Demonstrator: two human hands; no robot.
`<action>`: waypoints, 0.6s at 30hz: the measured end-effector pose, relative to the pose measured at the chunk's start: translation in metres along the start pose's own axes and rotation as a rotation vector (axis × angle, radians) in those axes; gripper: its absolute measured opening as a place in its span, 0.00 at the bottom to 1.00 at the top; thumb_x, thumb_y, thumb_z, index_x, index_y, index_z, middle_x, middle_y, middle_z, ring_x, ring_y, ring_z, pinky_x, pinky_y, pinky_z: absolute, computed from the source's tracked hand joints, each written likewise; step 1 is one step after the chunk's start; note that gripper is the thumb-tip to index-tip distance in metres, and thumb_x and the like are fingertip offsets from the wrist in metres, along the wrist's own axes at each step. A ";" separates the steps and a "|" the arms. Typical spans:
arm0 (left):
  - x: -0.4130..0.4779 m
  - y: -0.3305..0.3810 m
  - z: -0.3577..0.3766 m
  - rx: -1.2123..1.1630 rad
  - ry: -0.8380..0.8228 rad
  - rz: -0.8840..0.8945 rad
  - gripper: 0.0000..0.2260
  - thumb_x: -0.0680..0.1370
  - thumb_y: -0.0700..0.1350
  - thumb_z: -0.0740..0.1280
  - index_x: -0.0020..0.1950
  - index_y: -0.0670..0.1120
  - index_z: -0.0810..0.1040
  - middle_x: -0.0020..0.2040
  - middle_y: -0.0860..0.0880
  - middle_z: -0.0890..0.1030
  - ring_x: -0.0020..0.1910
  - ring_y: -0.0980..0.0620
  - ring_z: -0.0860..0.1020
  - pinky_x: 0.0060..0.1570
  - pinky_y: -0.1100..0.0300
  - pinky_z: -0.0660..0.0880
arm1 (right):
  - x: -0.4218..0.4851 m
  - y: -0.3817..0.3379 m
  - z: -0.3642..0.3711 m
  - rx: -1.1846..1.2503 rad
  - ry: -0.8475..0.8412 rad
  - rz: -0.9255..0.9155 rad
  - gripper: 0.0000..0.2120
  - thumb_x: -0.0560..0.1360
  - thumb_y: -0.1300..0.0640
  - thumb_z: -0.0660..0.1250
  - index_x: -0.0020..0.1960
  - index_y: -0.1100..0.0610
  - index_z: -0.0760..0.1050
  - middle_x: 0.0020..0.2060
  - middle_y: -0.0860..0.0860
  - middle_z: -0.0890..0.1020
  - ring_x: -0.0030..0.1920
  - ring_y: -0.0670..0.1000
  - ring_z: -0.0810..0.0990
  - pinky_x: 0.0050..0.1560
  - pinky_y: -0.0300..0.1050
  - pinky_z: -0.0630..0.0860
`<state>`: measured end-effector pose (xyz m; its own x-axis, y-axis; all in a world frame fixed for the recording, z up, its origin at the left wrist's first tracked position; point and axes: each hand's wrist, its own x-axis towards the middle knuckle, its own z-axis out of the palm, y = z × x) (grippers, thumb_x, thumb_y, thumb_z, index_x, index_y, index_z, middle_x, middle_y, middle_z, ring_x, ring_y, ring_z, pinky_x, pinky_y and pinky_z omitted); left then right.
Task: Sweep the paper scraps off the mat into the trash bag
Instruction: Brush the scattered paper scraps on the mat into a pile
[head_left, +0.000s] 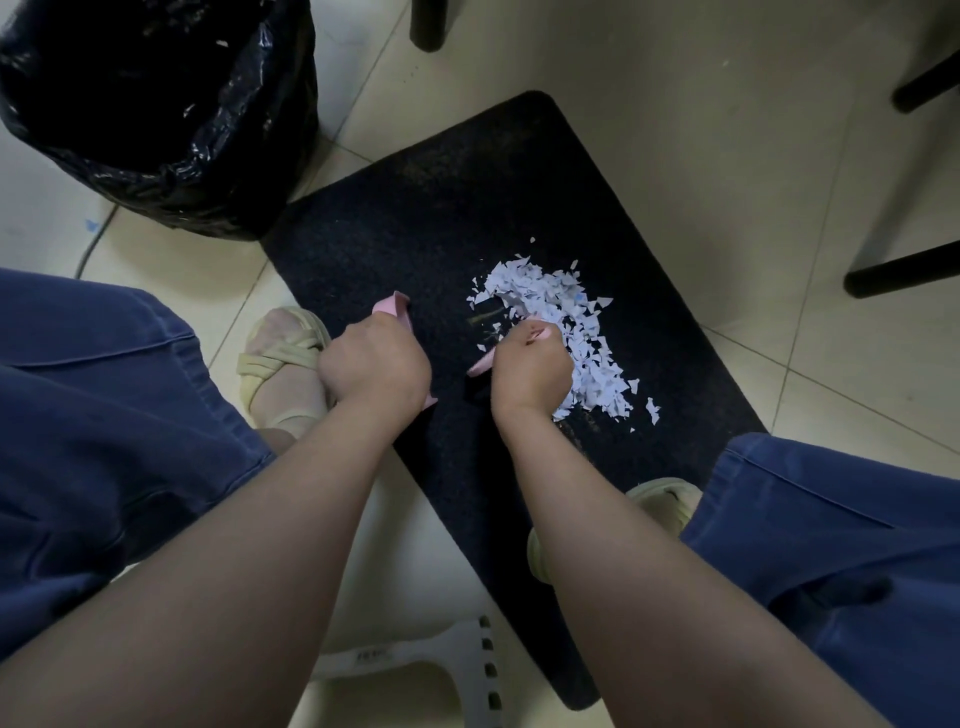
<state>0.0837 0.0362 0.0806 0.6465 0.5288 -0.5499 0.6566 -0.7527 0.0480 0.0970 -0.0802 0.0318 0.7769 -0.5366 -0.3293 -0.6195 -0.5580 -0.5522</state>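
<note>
A pile of white paper scraps (563, 322) lies on the right half of a black mat (441, 218) on the tiled floor. My left hand (376, 366) grips a pink dustpan (395, 306), held on the mat to the left of the pile; only pink edges show past my fist. My right hand (530, 366) grips a small pink brush (483, 365) at the pile's near left edge, with its bristles (491, 325) touching the scraps. A bin lined with a black trash bag (156, 114) stands open at the upper left, off the mat's corner.
My knees in blue trousers flank the mat, and my sandalled feet (285, 358) (660, 509) rest at its left and right edges. A white plastic stool (415, 670) is below me. Black furniture legs (904, 270) stand at the top and right. A cable (93, 244) runs by the bin.
</note>
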 end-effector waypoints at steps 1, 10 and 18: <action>0.001 0.001 0.001 0.004 0.010 0.003 0.12 0.76 0.41 0.64 0.58 0.42 0.77 0.55 0.44 0.80 0.55 0.44 0.78 0.43 0.58 0.68 | -0.004 -0.001 0.001 0.024 -0.011 -0.018 0.10 0.81 0.53 0.56 0.47 0.55 0.75 0.30 0.45 0.74 0.39 0.51 0.75 0.40 0.44 0.71; 0.001 0.000 0.003 0.007 0.015 0.020 0.12 0.76 0.40 0.63 0.59 0.42 0.76 0.55 0.44 0.80 0.55 0.44 0.78 0.46 0.57 0.71 | 0.001 0.007 0.001 -0.098 0.004 0.014 0.14 0.81 0.53 0.54 0.49 0.58 0.76 0.42 0.56 0.82 0.45 0.57 0.80 0.42 0.47 0.74; -0.001 0.002 0.002 0.018 -0.004 0.017 0.12 0.76 0.40 0.62 0.59 0.43 0.77 0.55 0.44 0.80 0.55 0.44 0.79 0.48 0.57 0.73 | 0.003 0.005 0.011 -0.018 -0.249 -0.056 0.12 0.81 0.50 0.59 0.49 0.55 0.77 0.40 0.52 0.82 0.42 0.53 0.80 0.40 0.44 0.75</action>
<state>0.0839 0.0334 0.0801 0.6561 0.5143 -0.5523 0.6383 -0.7687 0.0425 0.0976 -0.0782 0.0197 0.8125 -0.3332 -0.4783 -0.5747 -0.5949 -0.5620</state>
